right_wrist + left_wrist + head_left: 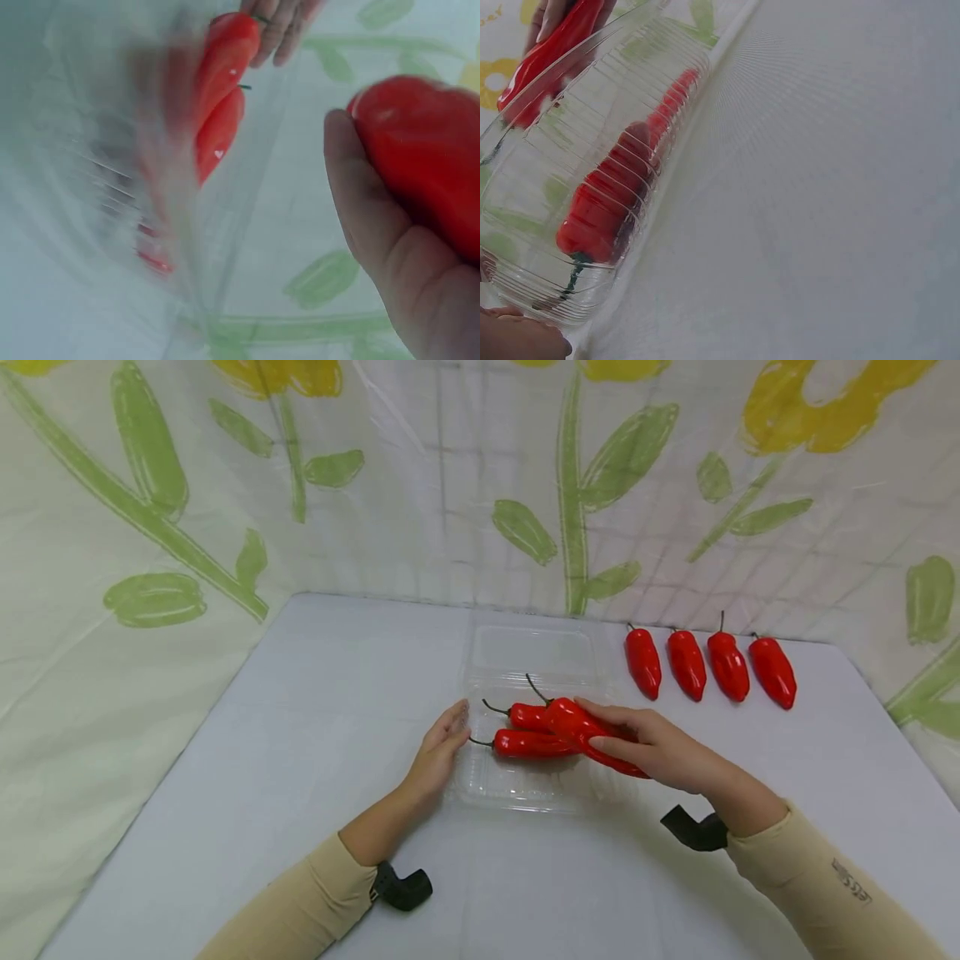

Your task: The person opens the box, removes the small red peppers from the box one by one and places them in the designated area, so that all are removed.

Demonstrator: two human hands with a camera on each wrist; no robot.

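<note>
On the head cam my right hand [663, 752] has a red pepper [570, 722] gripped over a clear container [525, 789], two more peppers [525, 744] lying in it just below, while my left hand [435, 752] rests pretty straight-fingered on its side and four others [686, 665] line up beyond my right. Left wrist: those two show through the plastic, near my fingertips [525, 337]. Right wrist: thumb [360, 195] against the held one, container blurry.

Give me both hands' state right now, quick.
Left hand: open, fingers against the side of the clear plastic box.
Right hand: closed, holding a red pepper over the box.
</note>
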